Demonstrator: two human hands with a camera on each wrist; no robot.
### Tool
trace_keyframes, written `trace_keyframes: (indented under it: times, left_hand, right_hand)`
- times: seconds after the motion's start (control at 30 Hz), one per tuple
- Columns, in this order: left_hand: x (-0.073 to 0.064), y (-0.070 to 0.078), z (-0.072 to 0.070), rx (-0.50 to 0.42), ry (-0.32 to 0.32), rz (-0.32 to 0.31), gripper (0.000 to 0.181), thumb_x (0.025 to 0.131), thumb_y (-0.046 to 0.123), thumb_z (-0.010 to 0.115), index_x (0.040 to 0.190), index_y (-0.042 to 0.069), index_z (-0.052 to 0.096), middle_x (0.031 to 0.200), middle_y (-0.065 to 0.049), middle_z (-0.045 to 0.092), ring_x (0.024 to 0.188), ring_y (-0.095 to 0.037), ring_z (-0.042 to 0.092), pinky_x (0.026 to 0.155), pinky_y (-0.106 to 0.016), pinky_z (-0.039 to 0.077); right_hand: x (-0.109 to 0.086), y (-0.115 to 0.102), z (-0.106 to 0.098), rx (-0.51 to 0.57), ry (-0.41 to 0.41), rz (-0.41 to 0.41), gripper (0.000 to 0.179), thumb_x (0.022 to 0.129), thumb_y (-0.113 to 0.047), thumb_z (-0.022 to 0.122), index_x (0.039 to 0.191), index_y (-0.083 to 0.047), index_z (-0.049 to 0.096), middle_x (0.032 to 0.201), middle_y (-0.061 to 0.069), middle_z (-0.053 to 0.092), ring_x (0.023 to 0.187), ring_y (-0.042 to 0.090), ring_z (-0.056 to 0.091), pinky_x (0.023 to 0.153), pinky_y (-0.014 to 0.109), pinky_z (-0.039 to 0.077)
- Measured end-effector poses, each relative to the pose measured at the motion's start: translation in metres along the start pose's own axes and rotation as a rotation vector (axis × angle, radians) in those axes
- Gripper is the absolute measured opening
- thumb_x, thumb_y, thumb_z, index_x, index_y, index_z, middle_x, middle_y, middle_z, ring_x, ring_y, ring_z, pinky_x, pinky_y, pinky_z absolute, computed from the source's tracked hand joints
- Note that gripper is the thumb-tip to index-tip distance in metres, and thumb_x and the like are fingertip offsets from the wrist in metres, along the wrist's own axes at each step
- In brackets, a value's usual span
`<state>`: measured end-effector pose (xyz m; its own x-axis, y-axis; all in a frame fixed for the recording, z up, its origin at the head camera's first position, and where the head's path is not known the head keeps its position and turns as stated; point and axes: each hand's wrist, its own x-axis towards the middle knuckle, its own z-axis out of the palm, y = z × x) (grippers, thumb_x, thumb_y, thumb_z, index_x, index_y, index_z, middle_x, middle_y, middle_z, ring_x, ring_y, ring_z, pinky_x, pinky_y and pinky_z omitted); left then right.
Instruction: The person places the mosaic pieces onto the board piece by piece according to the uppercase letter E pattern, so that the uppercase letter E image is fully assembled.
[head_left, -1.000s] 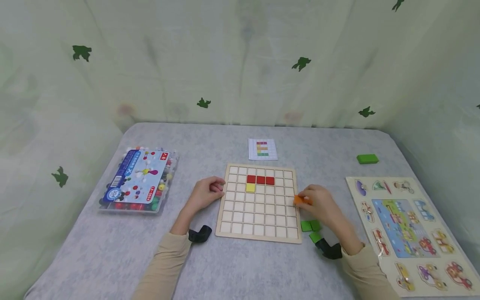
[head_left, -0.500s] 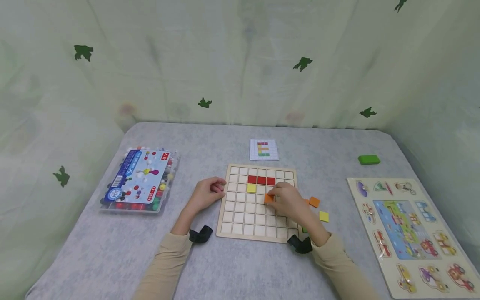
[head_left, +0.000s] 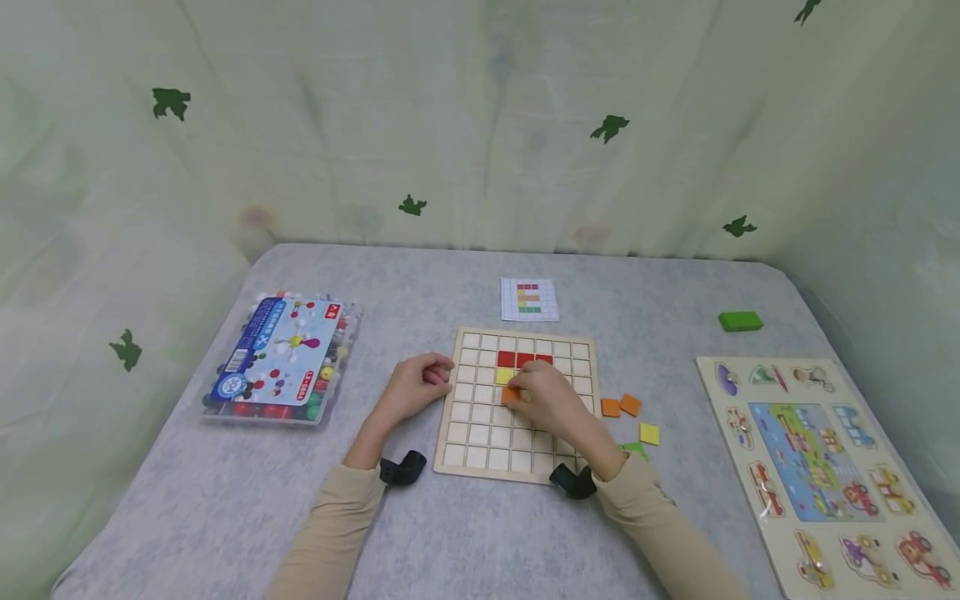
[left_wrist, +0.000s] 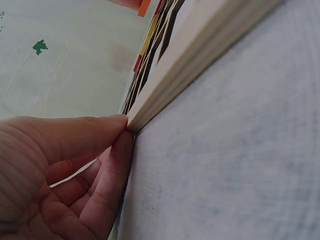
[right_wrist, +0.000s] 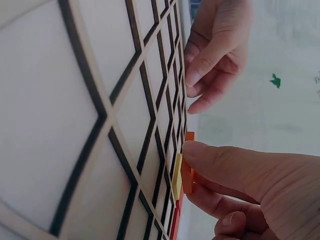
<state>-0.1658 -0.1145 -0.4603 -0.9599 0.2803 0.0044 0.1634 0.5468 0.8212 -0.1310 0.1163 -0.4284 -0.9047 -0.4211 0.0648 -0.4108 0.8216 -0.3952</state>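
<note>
A wooden grid board lies mid-table, with red tiles in one row and a yellow tile beneath the leftmost. My right hand pinches an orange tile between thumb and fingers, just below the yellow one. Seen from the right wrist, that orange tile stands on edge against my thumb, close over the grid. At the board's left edge is my left hand; the left wrist view shows its thumb and forefinger gripping the wooden rim.
Right of the board lie two loose orange tiles, a yellow square and partly hidden green tiles. A pattern card sits behind the board. Farther out are a box of coloured beads, a green block and a picture puzzle.
My right hand has carried the orange tile leftward from the board's right edge to the yellow tile's column, uncovering loose orange tiles on the table. The left hand stays in place.
</note>
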Motion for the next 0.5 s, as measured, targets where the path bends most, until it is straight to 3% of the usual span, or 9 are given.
trace_keyframes:
  times: [0.5]
  left_hand:
    - [0.001,-0.001,0.0,0.011,-0.005,-0.001,0.029,0.079,0.002,0.068,0.108,-0.002,0.064,0.088,-0.013,0.066,0.075,-0.012,0.06,0.068,-0.021,0.048]
  right_hand:
    - [0.006,0.002,0.011,-0.007,0.028,0.0,0.015,0.078,-0.017,0.075,0.088,-0.006,0.074,0.088,0.003,0.071,0.087,0.016,0.059,0.079,0.029,0.051]
